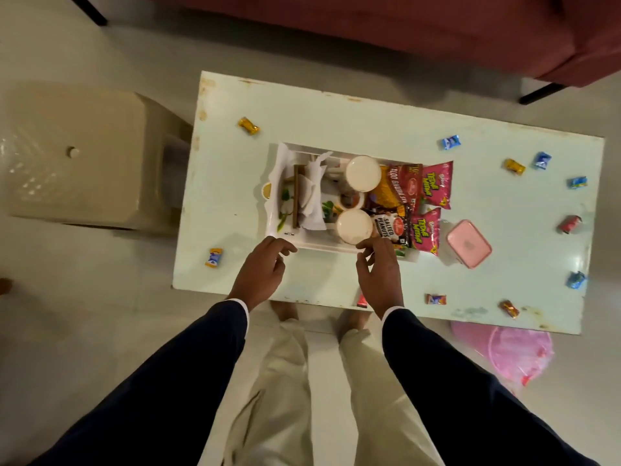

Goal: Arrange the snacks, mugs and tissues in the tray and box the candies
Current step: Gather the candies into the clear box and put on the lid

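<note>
A white tray (314,244) sits mid-table holding folded tissues (311,193), two cream mugs (363,173), a small bowl and snack packets (400,193); two pink packets (437,185) hang over its right end. My left hand (260,272) hovers at the tray's near rim, fingers apart, holding nothing. My right hand (379,272) is by the near rim beside the nearer mug (354,226), fingers loosely curled, nothing held. A shut pink candy box (468,243) stands right of the tray. Wrapped candies lie scattered: gold (248,126), blue (450,142), blue-orange (214,257).
More candies dot the table's right side (541,160) and near edge (436,299). A beige plastic stool (77,156) stands left of the pale green table (336,109). A red sofa (403,28) is behind, a pink bag (510,348) on the floor.
</note>
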`<state>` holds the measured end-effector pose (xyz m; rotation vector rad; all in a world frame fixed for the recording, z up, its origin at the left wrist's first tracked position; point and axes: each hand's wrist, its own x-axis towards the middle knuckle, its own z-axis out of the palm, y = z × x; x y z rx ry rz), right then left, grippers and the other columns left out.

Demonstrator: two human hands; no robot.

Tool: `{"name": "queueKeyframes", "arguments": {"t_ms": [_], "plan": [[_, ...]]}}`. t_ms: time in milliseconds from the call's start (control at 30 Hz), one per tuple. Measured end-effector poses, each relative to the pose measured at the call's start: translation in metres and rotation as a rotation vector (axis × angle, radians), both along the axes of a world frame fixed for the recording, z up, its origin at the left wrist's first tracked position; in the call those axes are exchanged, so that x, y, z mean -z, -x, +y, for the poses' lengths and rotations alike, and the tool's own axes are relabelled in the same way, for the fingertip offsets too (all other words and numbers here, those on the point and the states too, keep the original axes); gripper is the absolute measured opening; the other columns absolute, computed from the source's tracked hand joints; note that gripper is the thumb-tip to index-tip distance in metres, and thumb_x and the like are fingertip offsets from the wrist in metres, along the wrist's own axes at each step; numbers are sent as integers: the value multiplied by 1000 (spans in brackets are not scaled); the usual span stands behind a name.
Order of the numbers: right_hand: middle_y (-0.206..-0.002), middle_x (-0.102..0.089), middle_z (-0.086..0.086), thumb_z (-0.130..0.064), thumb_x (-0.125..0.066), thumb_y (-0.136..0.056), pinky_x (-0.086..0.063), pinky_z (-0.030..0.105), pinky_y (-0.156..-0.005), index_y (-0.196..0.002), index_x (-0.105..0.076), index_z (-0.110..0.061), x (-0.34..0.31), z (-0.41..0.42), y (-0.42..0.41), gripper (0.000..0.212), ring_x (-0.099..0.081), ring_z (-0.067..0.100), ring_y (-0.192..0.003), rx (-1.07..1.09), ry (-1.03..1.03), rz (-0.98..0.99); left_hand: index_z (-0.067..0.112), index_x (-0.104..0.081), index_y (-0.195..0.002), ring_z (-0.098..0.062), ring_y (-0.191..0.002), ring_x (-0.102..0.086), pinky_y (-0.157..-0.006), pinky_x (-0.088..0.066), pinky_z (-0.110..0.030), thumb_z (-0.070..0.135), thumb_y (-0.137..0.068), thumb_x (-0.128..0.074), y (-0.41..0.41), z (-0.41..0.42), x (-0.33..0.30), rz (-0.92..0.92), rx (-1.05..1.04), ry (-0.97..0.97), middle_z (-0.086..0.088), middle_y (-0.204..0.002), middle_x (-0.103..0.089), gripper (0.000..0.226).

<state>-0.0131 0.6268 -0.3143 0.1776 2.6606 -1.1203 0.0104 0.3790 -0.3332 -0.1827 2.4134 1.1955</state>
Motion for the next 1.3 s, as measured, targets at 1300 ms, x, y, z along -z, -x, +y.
{"name": "queueKeyframes", "arguments": {"t_ms": [1300], "plan": [[-130,-52,8,-39,-75,-73,-48,39,-87,-145,-37,-11,68,300,48,86,-54,30,-110,-225,-377,-77,25,-44,-136,-21,-116,-58,-90,-57,-38,5,-97,-58,73,371,27,-174,-84,-183,6,-140,-44,46]]}}
